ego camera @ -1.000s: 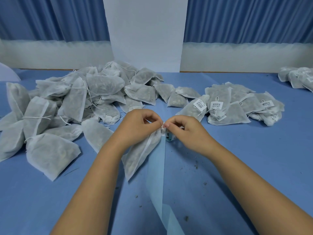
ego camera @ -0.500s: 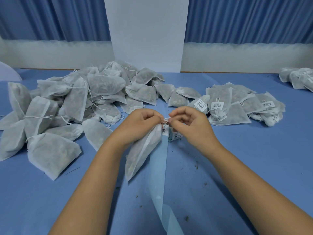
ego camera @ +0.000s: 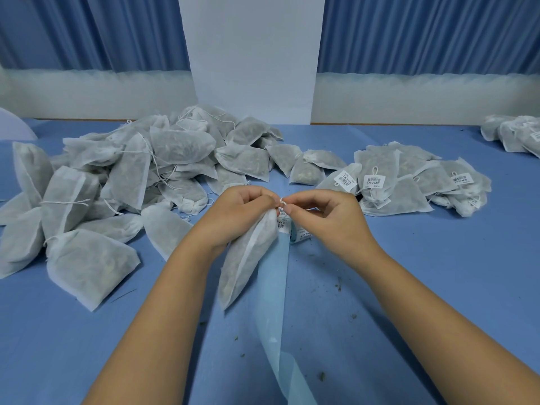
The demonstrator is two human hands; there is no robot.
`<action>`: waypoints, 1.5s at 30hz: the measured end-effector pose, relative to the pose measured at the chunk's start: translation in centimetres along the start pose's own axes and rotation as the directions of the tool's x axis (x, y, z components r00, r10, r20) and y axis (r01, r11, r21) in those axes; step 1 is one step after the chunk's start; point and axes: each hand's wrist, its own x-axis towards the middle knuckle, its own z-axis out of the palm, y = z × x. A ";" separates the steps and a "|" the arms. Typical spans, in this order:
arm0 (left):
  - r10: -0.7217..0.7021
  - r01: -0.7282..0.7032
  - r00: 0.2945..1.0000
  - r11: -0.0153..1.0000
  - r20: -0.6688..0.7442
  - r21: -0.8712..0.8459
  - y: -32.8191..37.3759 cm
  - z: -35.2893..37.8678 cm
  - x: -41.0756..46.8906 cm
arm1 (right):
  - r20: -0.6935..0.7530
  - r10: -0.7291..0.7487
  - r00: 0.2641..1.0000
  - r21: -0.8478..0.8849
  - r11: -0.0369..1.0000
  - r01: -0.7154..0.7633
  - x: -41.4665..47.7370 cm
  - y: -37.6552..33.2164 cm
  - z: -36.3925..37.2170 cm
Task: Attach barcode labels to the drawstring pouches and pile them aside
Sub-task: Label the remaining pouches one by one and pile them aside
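A big heap of plain pouches (ego camera: 131,176) lies on the left of the blue worktop (ego camera: 438,273). A smaller pile of tagged pouches (ego camera: 409,185) lies on the right, and a few more pouches (ego camera: 517,135) are cut off at the far right edge. Blue curtains (ego camera: 87,30) hang behind, with a white panel (ego camera: 251,54) between them. A long pale blue strip (ego camera: 271,287) runs down the middle toward the camera, and small dark crumbs (ego camera: 339,285) dot the cloth near it. In the middle, the left hand (ego camera: 242,211) grips the top of one pouch (ego camera: 245,261), which hangs down onto the worktop. The right hand (ego camera: 330,220) pinches the white string (ego camera: 282,201) at the pouch's neck, so both hands are curled tight and their fingertips almost meet. A barcode label (ego camera: 283,222) peeks out just under the fingers, partly hidden by them. More labels (ego camera: 301,235) sit under the right hand, mostly covered. The tags show black bars and tiny writing, too small to read.
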 end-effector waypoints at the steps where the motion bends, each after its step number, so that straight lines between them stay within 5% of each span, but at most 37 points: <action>1: -0.001 0.001 1.000 1.000 -0.003 0.014 0.0 0.0 0.0 | -0.004 0.008 1.000 0.008 1.000 -0.008 0.0 0.0 0.0; 22: 0.067 -0.090 0.993 0.964 0.102 0.252 -0.2 0.1 -0.2 | -0.110 0.167 0.980 0.111 0.982 -0.155 0.4 -0.3 -0.2; 31: 0.121 -0.154 0.983 0.952 0.138 0.263 -0.1 0.6 -0.3 | -0.158 0.484 0.860 0.475 0.801 -0.364 1.3 -0.3 -0.7; 39: 0.167 -0.192 0.979 0.950 0.117 0.248 -0.3 0.4 -0.1 | -0.095 0.513 0.853 0.533 0.750 -0.391 1.4 -0.2 -0.8; 42: 0.134 -0.154 0.985 0.967 0.106 0.205 -0.3 0.3 -0.1 | -0.096 0.494 0.864 0.563 0.743 -0.362 1.4 -0.4 -0.9; 45: -0.053 0.042 0.990 0.996 0.127 0.084 0.0 -0.4 0.1 | -0.111 0.469 0.876 0.613 0.726 -0.311 1.4 -0.7 -0.9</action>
